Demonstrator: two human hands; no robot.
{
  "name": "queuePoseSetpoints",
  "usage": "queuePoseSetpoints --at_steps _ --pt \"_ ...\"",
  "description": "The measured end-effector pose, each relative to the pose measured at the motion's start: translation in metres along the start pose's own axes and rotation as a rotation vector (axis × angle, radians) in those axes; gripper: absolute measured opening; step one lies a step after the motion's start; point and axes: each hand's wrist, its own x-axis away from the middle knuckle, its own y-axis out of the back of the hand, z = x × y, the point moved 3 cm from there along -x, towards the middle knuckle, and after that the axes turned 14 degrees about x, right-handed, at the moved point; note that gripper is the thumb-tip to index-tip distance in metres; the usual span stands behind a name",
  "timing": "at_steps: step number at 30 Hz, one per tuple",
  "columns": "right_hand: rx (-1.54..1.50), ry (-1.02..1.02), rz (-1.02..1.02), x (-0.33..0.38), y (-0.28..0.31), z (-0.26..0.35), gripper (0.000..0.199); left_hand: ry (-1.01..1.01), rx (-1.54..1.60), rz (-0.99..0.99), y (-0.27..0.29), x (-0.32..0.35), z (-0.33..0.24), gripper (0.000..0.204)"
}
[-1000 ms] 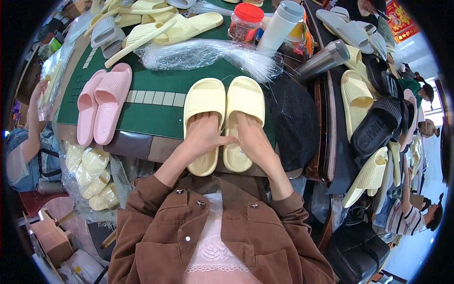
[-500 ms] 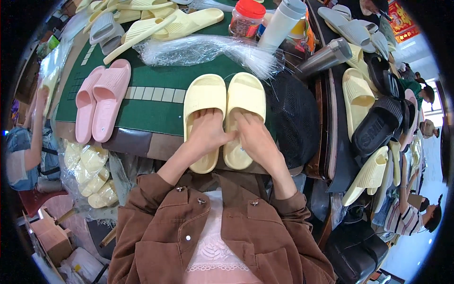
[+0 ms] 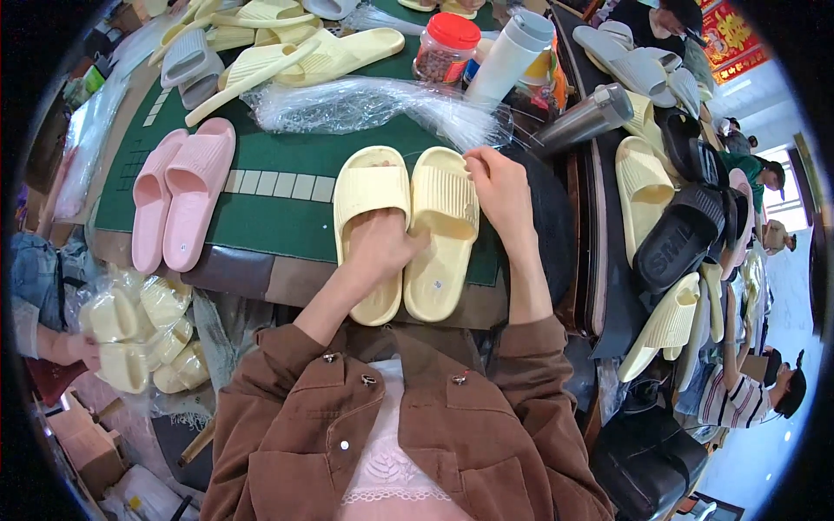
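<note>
Two pale yellow slide slippers lie side by side at the table's near edge, toes pointing away from me. My left hand [image 3: 378, 247] reaches under the strap of the left slipper [image 3: 372, 189], its fingers mostly hidden inside. Its thumb touches the inner edge of the right slipper [image 3: 443, 195]. At the toe end of that right slipper, on its outer side, my right hand [image 3: 499, 187] is closed with thumb and forefinger together. Whatever it pinches is too small to make out. Beyond the pair lies a bundle of thin clear plastic strands [image 3: 469, 122] in clear film.
Pink slippers [image 3: 200, 191] rest to the left on the green mat [image 3: 295, 226]. Behind stand a red-lidded jar [image 3: 447, 48], a white bottle [image 3: 511, 56] and a metal flask [image 3: 586, 117]. Bagged yellow slippers [image 3: 139, 334] sit lower left, near another person's hand [image 3: 78, 349].
My right hand has left the inside of the right slipper and moved to its far outer edge. My left hand's fingers sit deeper in the left slipper. At left, the other person's hand has come down to the bag.
</note>
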Motion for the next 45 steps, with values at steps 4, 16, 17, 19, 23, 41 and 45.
queuePoseSetpoints --at_steps 4,16,17,19,23,41,45 --pt "0.262 -0.071 0.144 -0.015 -0.005 0.004 0.023 -0.068 -0.028 -0.071 -0.002 -0.001 0.006 0.052" --pt "0.000 0.182 0.097 -0.034 -0.056 0.021 0.026 -0.127 -0.051 -0.063 -0.006 -0.002 0.014 0.051" --pt "0.111 0.216 0.139 -0.035 -0.062 0.022 0.026 -0.162 -0.038 -0.068 -0.007 -0.003 0.016 0.051" --pt "0.213 0.252 0.171 -0.037 -0.064 0.027 0.027 -0.192 -0.062 -0.102 -0.007 -0.002 0.014 0.050" --pt "0.124 0.102 0.289 -0.039 -0.071 0.039 0.029 -0.232 -0.078 -0.172 -0.008 -0.002 0.015 0.049" --pt "-0.133 0.225 0.013 -0.029 -0.061 0.041 0.015 -0.441 0.013 -0.118 0.050 0.055 -0.012 0.038" --pt "-0.268 0.223 -0.080 -0.023 -0.060 0.043 0.012 -0.547 0.065 -0.386 0.077 -0.003 -0.023 0.030"
